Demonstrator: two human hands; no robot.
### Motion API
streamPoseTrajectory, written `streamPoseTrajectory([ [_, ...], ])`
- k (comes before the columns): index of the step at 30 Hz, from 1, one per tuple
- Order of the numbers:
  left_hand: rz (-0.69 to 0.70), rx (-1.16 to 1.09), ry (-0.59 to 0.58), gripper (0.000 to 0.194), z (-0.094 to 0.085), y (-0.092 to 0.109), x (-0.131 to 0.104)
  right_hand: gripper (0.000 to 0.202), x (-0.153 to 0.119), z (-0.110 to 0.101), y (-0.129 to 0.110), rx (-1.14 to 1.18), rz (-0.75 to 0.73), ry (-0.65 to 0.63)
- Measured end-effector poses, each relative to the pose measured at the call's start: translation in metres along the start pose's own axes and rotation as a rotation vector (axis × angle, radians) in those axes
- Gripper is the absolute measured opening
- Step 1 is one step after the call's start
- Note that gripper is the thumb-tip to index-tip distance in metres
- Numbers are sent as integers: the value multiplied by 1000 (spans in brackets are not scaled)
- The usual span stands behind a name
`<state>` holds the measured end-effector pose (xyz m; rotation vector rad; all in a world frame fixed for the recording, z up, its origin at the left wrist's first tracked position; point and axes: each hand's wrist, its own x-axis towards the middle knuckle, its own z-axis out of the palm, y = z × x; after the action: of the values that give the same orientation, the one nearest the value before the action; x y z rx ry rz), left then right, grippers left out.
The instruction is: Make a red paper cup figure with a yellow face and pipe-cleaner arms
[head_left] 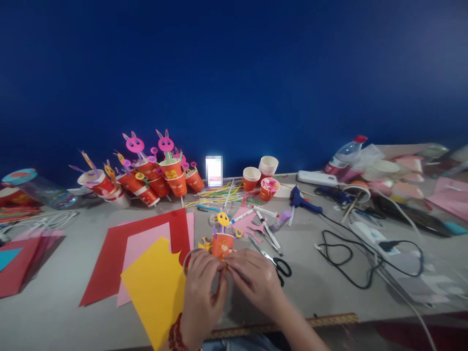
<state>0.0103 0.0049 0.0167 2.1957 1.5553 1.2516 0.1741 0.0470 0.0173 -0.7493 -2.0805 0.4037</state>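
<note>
Grey table (pixel 66 273), cluttered. Red, pink and yellow paper sheets (pixel 153 287) are laid overlapping at near left. Left hand (pixel 201 287) and right hand (pixel 254 278) are met at the near edge, fingers curled and pinched on something small; what is gripped cannot be told. An orange paper cup (pixel 222 244) is stood just behind the fingertips. Scissors (pixel 280 265) are lying just right.

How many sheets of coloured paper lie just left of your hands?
3: yellow sheet on top, nearest the hands; pink sheet under it; red sheet at the bottom. More may be hidden beneath.
</note>
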Motion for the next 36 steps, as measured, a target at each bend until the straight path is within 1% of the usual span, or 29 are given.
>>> streamPoseTrajectory([
  [6,28,39,7,16,1,-3,-2,23,3,-4,1,-38,-28,-45],
  [11,7,6,-4,16,2,-1,-2,23,3,1,0,-43,-31,13],
  [13,-2,-17,-6,15,1,-1,-2,24,2,2,0,-20,-20,33],
  [17,-8,-31,-4,15,0,0,-1,26,2,-2,-1,33,14,18],
  [22,-4,-9,19,15,0,0,-1,26,1,-4,-3,10,26,4],
  [29,-1,32,40,15,4,-3,-4,19,0,3,-9,-17,116,43],
  [36,40,84,40,15,5,-2,-1,19,3,1,-11,-57,139,16],
])
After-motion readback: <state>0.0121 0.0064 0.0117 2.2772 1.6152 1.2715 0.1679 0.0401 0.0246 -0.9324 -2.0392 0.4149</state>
